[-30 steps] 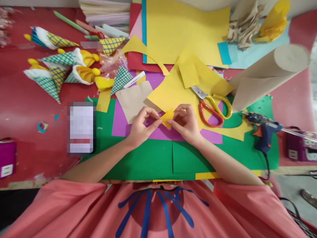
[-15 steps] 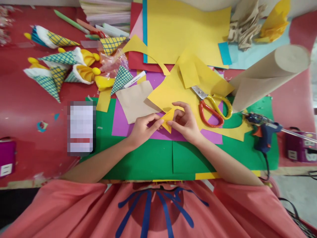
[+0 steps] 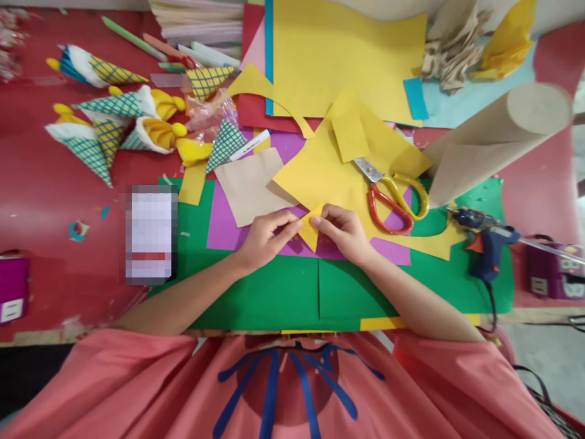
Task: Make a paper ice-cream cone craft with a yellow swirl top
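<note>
Between my two hands is a small folded piece of yellow paper (image 3: 310,234), its point directed downward. My left hand (image 3: 267,239) pinches its left corner between thumb and fingers. On the other side, my right hand (image 3: 343,234) presses thumb and forefinger on its upper right edge. Behind my hands lies a larger yellow sheet (image 3: 315,161), with open-handled scissors resting on it, one red handle (image 3: 389,211) and one yellow. A brown paper piece (image 3: 249,186) lies just beyond my left hand, on purple paper (image 3: 223,225).
A green mat (image 3: 256,292) covers the table in front of me. A glue gun (image 3: 491,244) and a brown paper roll (image 3: 498,140) are at the right. To the left are a phone (image 3: 150,235) and several patterned paper cones (image 3: 86,155). Yellow card (image 3: 347,58) lies at the back.
My right hand's fingers, raised and spread a moment ago, have come down and closed on the yellow paper. The left hand keeps its pinch in nearly the same place.
</note>
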`<state>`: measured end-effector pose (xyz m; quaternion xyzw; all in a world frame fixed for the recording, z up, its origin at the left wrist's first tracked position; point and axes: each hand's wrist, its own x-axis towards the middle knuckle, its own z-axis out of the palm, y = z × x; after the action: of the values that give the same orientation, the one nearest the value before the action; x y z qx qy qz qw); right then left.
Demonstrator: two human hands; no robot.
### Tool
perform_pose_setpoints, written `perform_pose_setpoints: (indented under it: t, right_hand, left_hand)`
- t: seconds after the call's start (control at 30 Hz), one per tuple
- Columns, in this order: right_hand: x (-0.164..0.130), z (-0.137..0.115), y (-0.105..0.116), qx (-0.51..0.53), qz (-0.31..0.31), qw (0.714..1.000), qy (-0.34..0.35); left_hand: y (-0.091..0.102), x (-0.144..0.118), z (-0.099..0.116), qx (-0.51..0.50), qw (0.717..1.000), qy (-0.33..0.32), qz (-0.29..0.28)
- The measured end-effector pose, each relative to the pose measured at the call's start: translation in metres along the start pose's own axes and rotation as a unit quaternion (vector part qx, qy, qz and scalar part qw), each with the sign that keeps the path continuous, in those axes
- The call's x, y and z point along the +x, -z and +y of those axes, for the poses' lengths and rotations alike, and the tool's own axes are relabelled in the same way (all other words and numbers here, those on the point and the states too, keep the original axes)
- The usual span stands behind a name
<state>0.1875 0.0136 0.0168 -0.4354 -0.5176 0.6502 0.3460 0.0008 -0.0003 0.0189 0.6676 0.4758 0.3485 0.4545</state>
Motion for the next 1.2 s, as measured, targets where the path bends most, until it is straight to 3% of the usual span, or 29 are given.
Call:
perform_pose_setpoints:
  t: [0.27,0.57,0.77,1.2]
  right_hand:
    - [-0.0017,0.0031,0.0010,-0.042,-0.041,0.998,0.006]
    - [-0.0036,0.0068,0.0014,-0.094,-0.067,0.993,0.030]
    - [-0.0023,0.0043,0.0019,-0.074,-0.073,0.994,0.021]
    - [0.0000,-0.0002,0.0008,0.028,-0.028,0.999,-0.007]
  left_hand:
    - [0.0015,0.0007,0.0010,-0.016,1.000,-0.008,0.009]
    - [0.0009,-0.0009,-0.0047,0.012,0.999,-0.023,-0.039]
    - [-0.0002,-0.0015,-0.0023,0.006,1.000,-0.022,0.009]
    - [0.0031,-0.0017,-0.0043,-0.022,0.999,-0.037,0.028]
